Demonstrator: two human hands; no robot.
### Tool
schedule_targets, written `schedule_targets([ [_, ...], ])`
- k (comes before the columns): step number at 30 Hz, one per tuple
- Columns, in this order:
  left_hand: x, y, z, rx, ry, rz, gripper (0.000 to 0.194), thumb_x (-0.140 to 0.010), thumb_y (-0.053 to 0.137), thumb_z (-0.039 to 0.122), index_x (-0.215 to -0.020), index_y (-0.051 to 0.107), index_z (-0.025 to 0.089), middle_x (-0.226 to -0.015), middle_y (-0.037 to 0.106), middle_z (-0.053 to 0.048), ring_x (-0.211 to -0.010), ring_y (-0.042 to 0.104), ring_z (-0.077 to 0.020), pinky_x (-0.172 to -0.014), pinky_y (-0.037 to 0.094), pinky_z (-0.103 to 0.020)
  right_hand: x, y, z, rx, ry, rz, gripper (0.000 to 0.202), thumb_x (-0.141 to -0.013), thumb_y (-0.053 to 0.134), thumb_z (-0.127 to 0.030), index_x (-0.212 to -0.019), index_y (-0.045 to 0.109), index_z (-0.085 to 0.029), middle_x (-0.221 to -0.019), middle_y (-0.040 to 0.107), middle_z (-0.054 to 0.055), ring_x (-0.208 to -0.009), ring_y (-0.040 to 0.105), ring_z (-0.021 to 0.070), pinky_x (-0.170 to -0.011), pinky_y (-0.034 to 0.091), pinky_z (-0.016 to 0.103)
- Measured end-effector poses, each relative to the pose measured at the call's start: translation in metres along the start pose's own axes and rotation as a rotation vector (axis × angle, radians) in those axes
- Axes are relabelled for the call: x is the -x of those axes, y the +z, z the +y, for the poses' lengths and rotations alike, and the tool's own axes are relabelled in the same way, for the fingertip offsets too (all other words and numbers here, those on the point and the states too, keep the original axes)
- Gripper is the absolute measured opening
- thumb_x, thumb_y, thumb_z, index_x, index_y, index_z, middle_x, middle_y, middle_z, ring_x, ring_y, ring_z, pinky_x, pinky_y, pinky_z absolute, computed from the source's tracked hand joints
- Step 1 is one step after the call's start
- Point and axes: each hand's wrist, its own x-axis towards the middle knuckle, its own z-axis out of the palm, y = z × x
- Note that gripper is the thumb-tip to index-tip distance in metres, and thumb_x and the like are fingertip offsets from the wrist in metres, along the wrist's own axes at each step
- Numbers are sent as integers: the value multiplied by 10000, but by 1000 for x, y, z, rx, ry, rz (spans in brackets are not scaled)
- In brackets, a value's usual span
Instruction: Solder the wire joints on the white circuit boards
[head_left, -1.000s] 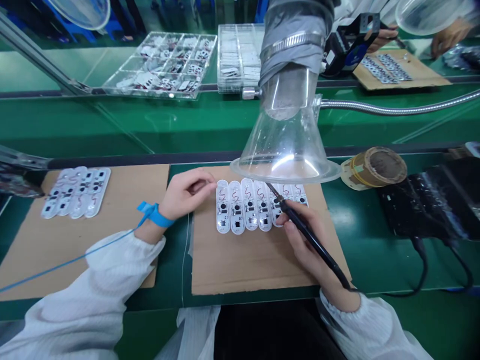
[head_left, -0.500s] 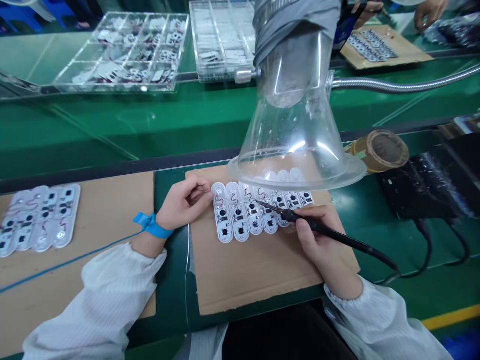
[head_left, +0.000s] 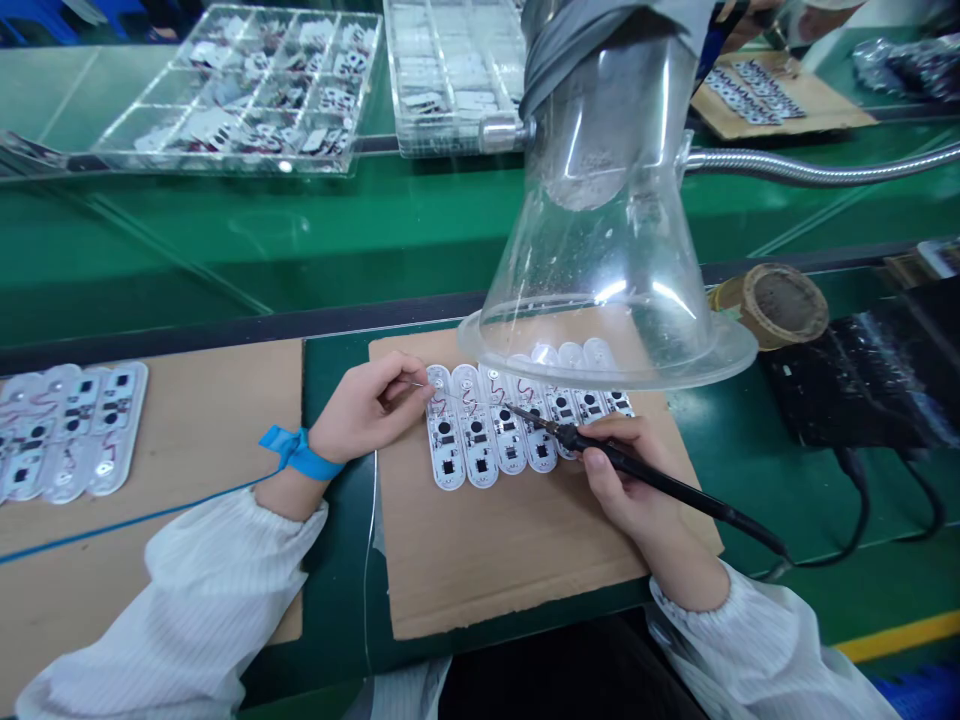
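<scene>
My right hand (head_left: pixel 626 470) is closed around a black soldering iron (head_left: pixel 645 475). Its tip meets the third strip from the left in a row of white circuit boards (head_left: pixel 477 430), or sits just above it. These rounded boards carry black parts and thin red wires. At the row's left end, my left hand (head_left: pixel 373 402) pinches a thin strand of solder wire (head_left: pixel 417 384) that reaches out over the boards. A blue wrist strap (head_left: pixel 306 455) circles my left wrist. Beneath the row lies a cardboard sheet (head_left: pixel 517 560).
A clear fume hood (head_left: pixel 600 280) hangs low over the boards' far end. More boards (head_left: pixel 75 430) lie on cardboard at left. A tape roll (head_left: pixel 780 305) and a black box (head_left: pixel 862 370) stand at right. Parts trays (head_left: pixel 247 95) sit behind; another person works at the far right.
The solder wire now shows between my left fingertips and the boards. The soldering iron's tip has shifted slightly left and down. My view has moved a little.
</scene>
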Motion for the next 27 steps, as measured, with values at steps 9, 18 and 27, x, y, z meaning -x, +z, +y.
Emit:
schedule_targets([
  [9,1,-4,2,29,-46,24,67,-938,690,200,-915,627,201,-648,427,72,-532,391,-83,-516,352,-217,4,-1,-5,-36,91,137,175,-1030,702,-431,-1082,695,-264,-962,749,47,-770,734,209,-720,620,381],
  [18,1,-4,1,48,-51,26,78,-928,701,205,-899,628,197,-653,436,68,-533,388,-81,-509,346,-219,2,-1,-3,4,53,-13,189,-1033,710,-432,-1116,695,-263,-895,774,39,-769,768,223,-687,615,371],
  [27,2,-5,0,34,-46,22,80,-936,699,210,-910,623,201,-647,421,73,-525,382,-77,-513,348,-221,0,0,-3,52,39,-62,175,-1034,708,-417,-1113,685,-262,-889,769,31,-746,761,213,-649,599,346],
])
